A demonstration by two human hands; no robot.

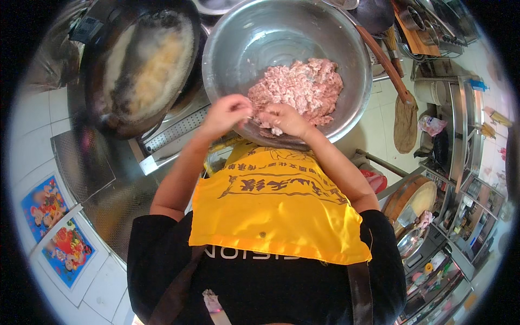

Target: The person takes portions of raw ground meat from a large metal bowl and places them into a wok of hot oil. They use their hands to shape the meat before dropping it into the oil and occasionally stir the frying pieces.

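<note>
A wide stainless steel bowl (227, 53) lies before me, with a mound of pink minced meat (302, 87) in its near right part. My right hand (286, 119) is at the near edge of the meat, its fingers curled around some of it. A pale bit of meat shows under that hand. Over the bowl's near left rim is my left hand (229, 113), fingers bent and blurred by motion. Whether it holds a bit of meat cannot be made out. Left of the bowl, a black wok (95, 87) holds foaming oil with golden pieces (156, 67) in it.
A perforated metal strip (176, 129) runs between wok and bowl. To the right, a wooden handle (384, 61) reaches past the bowl's rim. A round chopping block (418, 199) with a cleaver (406, 216) stands farther back, beside a metal bowl (412, 241) and metal shelving (457, 134).
</note>
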